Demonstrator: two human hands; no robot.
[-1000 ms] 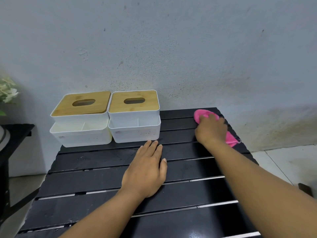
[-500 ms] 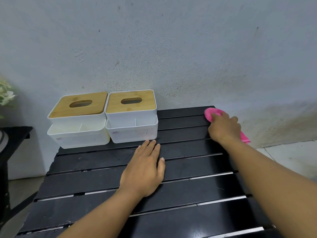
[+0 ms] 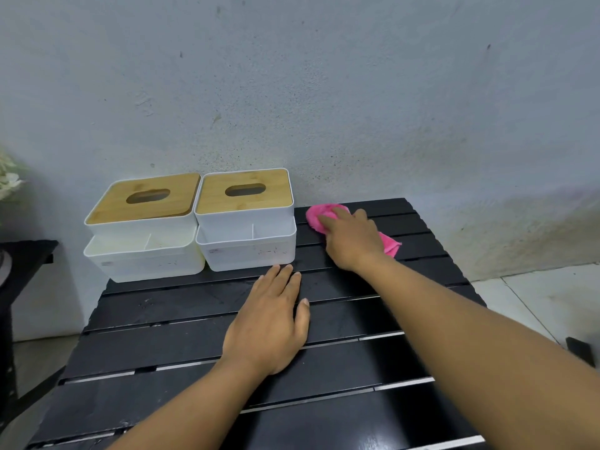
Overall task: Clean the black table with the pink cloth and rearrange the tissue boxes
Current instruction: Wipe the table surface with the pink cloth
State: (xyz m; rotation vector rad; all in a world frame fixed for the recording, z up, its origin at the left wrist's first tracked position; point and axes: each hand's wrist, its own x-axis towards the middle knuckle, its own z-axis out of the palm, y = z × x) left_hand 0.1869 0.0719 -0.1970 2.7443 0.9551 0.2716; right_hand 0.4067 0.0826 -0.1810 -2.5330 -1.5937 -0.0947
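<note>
A black slatted table point(image 3: 162, 401) is standing against a pale grey plastered wall point(image 3: 324, 92), and the person is leaning both bare arms over it. The right hand point(image 3: 354, 241) is lying palm down on a crumpled bright pink cloth point(image 3: 316, 217) at the far right part of the table, near the wall; its fingers are stretching out fairly flat across the fabric and pressing it onto the slats rather than curling round it, with pink showing past the fingertips and again behind the wrist. The left hand point(image 3: 272, 323) is resting flat on the middle of the table, fingers straight and close together, holding nothing, its fingertips reaching just short of the nearer box. Two white plastic tissue boxes with light wooden lids and oval slots are sitting side by side at the far left of the table: the left tissue box point(image 3: 143, 228) is touching the right tissue box point(image 3: 245, 222), and the cloth is lying just beside the right one. A dark side table point(image 3: 22, 254) and pale flowers point(image 3: 8, 181) are showing at the left edge, and light floor tiles point(image 3: 535, 297) at the right.
</note>
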